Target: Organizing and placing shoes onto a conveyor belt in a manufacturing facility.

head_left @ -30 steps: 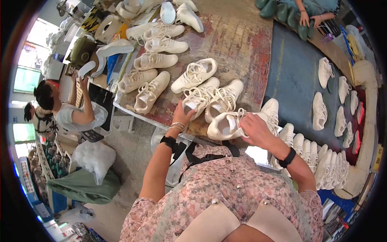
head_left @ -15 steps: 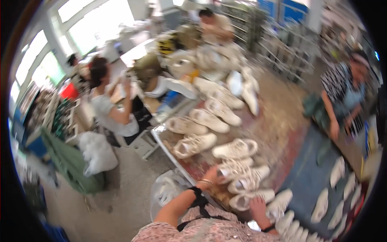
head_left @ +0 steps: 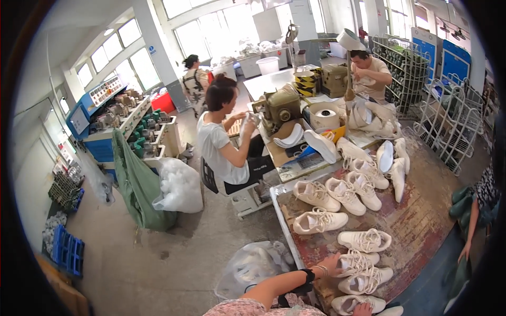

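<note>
At the lower right, my left hand [head_left: 331, 264] has its fingers closed around the heel end of a cream lace-up sneaker [head_left: 359, 259] on the worn table. My right hand [head_left: 362, 309] shows only partly at the lower edge, its fingers gripping the near side of another cream sneaker [head_left: 345, 304]. Between these two shoes lies a further sneaker [head_left: 367, 280] with loose laces. Just beyond my left hand is one more sneaker [head_left: 365, 240], lying crosswise.
Several cream sneakers [head_left: 345, 195] stand farther up the table [head_left: 421, 203]. A clear plastic bag [head_left: 253, 266] sits left of its metal edge. A seated person [head_left: 224, 137] works by a sewing machine [head_left: 282, 108]; another person [head_left: 371, 73] sits beyond. A person's arm [head_left: 470, 226] reaches in at right.
The view has swung left and upward, so the table and shoes sit farther right and lower. Both my hands stay at the sneakers; less of the right one shows.
</note>
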`<control>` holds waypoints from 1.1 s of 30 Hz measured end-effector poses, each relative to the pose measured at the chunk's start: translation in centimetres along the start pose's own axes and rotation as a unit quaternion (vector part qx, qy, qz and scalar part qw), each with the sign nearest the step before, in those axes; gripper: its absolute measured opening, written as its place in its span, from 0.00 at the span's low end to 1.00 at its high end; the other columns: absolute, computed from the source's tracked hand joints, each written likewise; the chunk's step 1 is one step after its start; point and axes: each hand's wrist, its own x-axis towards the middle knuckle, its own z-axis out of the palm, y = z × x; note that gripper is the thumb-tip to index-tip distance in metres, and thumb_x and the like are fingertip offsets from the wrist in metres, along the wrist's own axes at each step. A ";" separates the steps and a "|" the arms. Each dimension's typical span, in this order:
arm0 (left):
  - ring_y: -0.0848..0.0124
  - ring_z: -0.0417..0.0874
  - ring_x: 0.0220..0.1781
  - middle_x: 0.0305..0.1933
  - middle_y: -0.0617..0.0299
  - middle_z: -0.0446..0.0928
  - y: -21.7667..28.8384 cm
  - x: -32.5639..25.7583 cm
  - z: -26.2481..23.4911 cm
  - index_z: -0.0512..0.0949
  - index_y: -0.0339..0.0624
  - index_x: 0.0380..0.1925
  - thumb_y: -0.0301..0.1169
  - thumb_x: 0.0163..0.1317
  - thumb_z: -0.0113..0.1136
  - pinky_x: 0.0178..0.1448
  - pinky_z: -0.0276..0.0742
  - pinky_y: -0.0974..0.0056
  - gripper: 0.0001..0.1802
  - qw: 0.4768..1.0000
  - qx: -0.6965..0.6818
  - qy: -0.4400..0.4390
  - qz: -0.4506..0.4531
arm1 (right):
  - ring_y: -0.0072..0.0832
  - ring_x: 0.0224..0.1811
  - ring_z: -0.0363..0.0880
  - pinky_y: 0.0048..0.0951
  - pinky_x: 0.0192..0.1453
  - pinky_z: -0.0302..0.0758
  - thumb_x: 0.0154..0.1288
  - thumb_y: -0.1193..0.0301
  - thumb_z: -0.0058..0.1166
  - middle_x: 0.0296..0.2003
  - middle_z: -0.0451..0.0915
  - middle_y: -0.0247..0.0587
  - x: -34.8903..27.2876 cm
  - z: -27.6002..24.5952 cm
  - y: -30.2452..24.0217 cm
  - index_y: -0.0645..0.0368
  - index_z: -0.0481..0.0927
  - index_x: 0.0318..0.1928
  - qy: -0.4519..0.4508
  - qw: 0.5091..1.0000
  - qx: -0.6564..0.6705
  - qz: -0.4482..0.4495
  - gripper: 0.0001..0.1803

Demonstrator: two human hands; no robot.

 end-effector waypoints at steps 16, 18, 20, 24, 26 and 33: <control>0.45 0.77 0.51 0.50 0.41 0.76 -1.4 6.1 -1.2 0.71 0.37 0.50 0.36 0.60 0.50 0.55 0.72 0.53 0.21 0.988 -0.010 -0.078 0.130 | 0.45 0.44 0.72 0.38 0.49 0.72 0.39 0.70 0.61 0.35 0.76 0.50 1.2 1.9 1.4 0.62 0.76 0.40 0.061 0.991 -0.116 0.022 0.22; 0.46 0.76 0.52 0.51 0.40 0.75 -3.2 4.3 -3.1 0.70 0.39 0.52 0.37 0.60 0.52 0.57 0.72 0.54 0.22 0.987 -0.040 -0.128 0.090 | 0.45 0.48 0.74 0.38 0.54 0.71 0.39 0.69 0.63 0.40 0.77 0.53 1.6 -4.7 -0.6 0.61 0.76 0.46 -0.056 0.998 0.011 0.010 0.28; 0.54 0.77 0.55 0.52 0.44 0.75 -3.9 3.3 -5.3 0.68 0.36 0.56 0.38 0.62 0.54 0.58 0.72 0.58 0.25 0.984 -0.096 -0.093 0.119 | 0.45 0.49 0.74 0.38 0.56 0.71 0.44 0.66 0.64 0.43 0.77 0.52 1.3 -6.9 0.9 0.59 0.75 0.50 -0.072 0.994 0.087 0.002 0.29; 0.48 0.75 0.51 0.48 0.44 0.76 -0.6 5.5 -12.2 0.72 0.35 0.49 0.35 0.58 0.57 0.57 0.71 0.53 0.21 0.973 -0.032 0.147 0.174 | 0.38 0.50 0.78 0.34 0.53 0.74 0.56 0.57 0.62 0.52 0.76 0.50 4.5 -16.2 5.7 0.59 0.70 0.59 -0.107 0.940 0.317 0.071 0.33; 0.48 0.74 0.53 0.49 0.45 0.75 0.1 9.8 -12.5 0.73 0.36 0.49 0.33 0.57 0.57 0.59 0.69 0.53 0.20 0.940 -0.008 0.228 0.255 | 0.36 0.48 0.78 0.35 0.50 0.75 0.54 0.56 0.63 0.50 0.77 0.49 11.1 -18.8 9.8 0.60 0.70 0.58 -0.135 0.945 0.289 0.067 0.34; 0.52 0.72 0.58 0.55 0.47 0.73 6.9 15.4 -2.6 0.71 0.34 0.54 0.48 0.57 0.56 0.62 0.66 0.55 0.32 0.946 0.058 0.148 0.282 | 0.50 0.51 0.75 0.40 0.54 0.72 0.41 0.59 0.68 0.45 0.76 0.62 38.8 -18.1 23.0 0.66 0.69 0.54 0.158 0.943 0.241 0.165 0.40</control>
